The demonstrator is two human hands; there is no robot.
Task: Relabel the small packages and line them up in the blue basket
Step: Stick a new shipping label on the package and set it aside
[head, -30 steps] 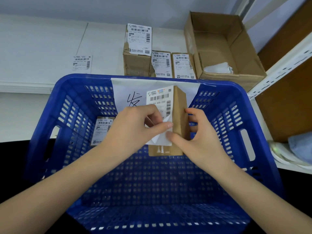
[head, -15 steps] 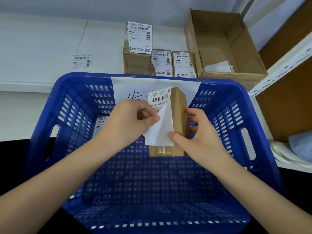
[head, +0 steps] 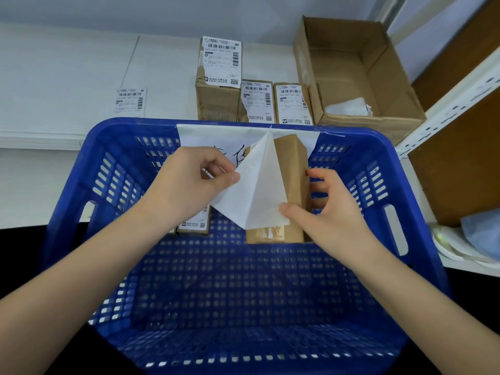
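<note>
Package (head: 293, 185) stands upright inside the basket (head: 81, 169) at its 12 o'clock wall. Right hand (head: 332, 212) grips the package, thumb on its front. Left hand (head: 186, 185) pinches the label (head: 254, 193), peeled toward 9 o'clock, still attached at its top.

over the blue basket (head: 70, 212), the right hand (head: 332, 212) grips a small brown package (head: 293, 185) upright while the left hand (head: 186, 185) pinches its white label (head: 254, 193), peeled up with the blank back showing. another labelled package (head: 193, 226) lies by the basket's far left wall.
</note>
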